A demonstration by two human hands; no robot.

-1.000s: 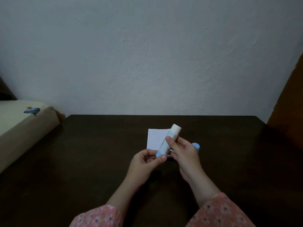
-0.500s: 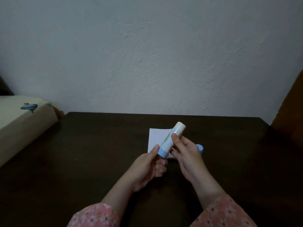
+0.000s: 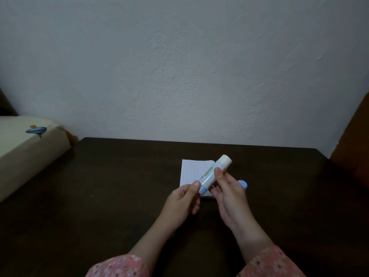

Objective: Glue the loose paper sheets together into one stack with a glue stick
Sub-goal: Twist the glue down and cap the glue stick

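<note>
item: glue stick, white barrel with a blue twist base, uncapped, held in the air above the desk, tilted with the pale glue end up and away from the person, the blue base down and toward the left.

item: right hand, fingers and thumb curled round the middle of the barrel, grasping it.

item: left hand, thumb and forefinger pinching the blue base; the other fingers curl loosely beneath.

item: paper sheets, small lined sheets lying in a loose pile on the desk, just behind the hands and partly hidden by them. no glue can be made out on the top sheet.

item: blue cap, just beyond the right hand, beside the pile's right edge; whether it lies on the desk or is tucked in the hand cannot be told.

also present: a cream bed edge with a small blue print at the left, a pale wall behind, pink floral sleeves at the bottom.

step in hand, as judged: readying the stick, most likely twisting the base to raise the glue; gluing itself not yet begun.

next move calls for: enough glue showing, then the pale end turned down onto the top sheet, the left hand freed to steady the pile while the stick is rubbed across.
</note>
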